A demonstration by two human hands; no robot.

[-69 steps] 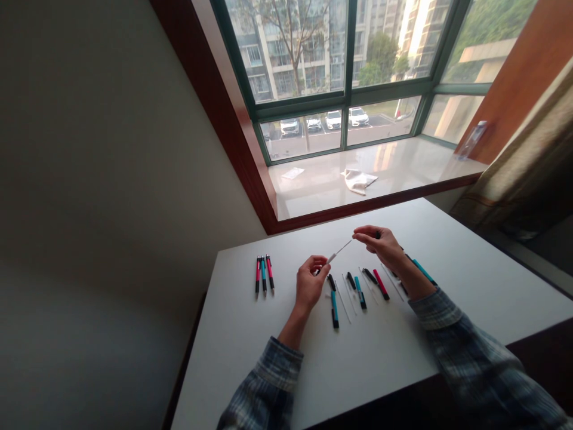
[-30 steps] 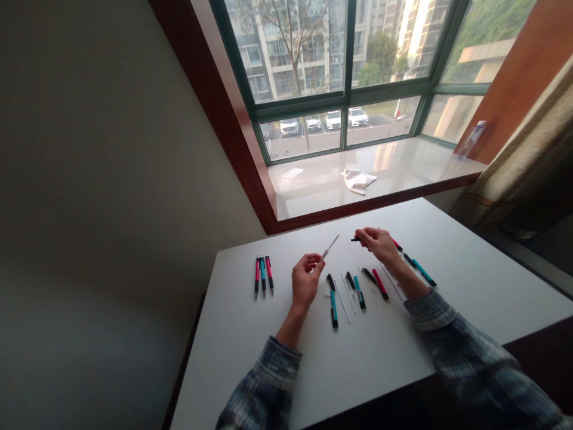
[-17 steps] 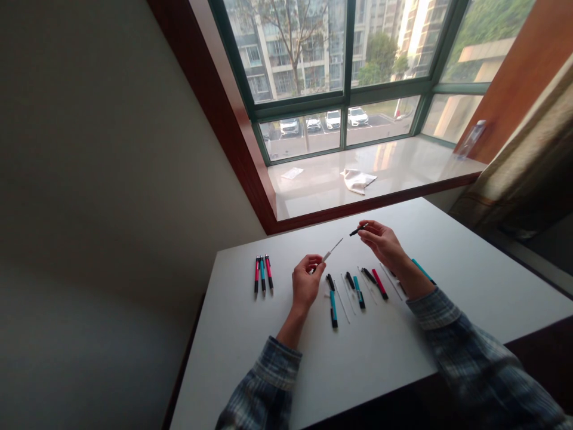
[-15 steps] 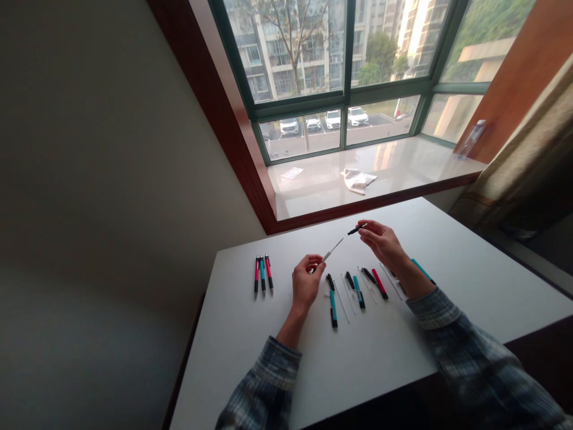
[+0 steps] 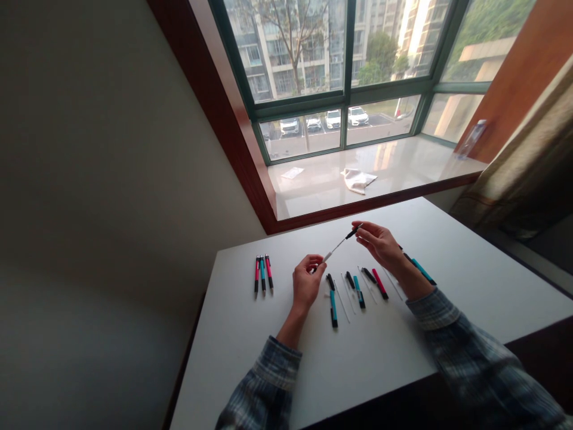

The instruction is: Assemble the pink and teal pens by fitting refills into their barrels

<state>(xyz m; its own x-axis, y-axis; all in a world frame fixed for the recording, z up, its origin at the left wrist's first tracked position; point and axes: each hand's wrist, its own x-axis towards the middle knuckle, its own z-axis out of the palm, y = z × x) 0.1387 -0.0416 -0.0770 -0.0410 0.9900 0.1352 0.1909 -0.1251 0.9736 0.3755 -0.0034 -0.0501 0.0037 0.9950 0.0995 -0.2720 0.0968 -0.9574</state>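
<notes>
My left hand (image 5: 307,280) is closed on the lower end of a thin white pen refill (image 5: 335,249), which slants up to the right above the white table (image 5: 358,352). My right hand (image 5: 378,242) pinches a small black pen piece (image 5: 353,230) whose end meets the refill's tip. Both hands hover over a row of pen parts: a teal and black pen (image 5: 333,301), a teal piece (image 5: 359,291), a red piece (image 5: 381,283) and thin white refills (image 5: 344,295). Behind my right wrist lies another teal pen (image 5: 421,270).
Three whole pens (image 5: 262,273), red and teal, lie side by side at the table's left. Beyond the table runs a window sill (image 5: 403,167) with a crumpled cloth (image 5: 358,179) and a small paper (image 5: 293,173). A curtain (image 5: 523,167) hangs at the right.
My right hand let go of the refill, picked up a black pen piece and brought it left to the refill's tip. My left hand stayed almost still.
</notes>
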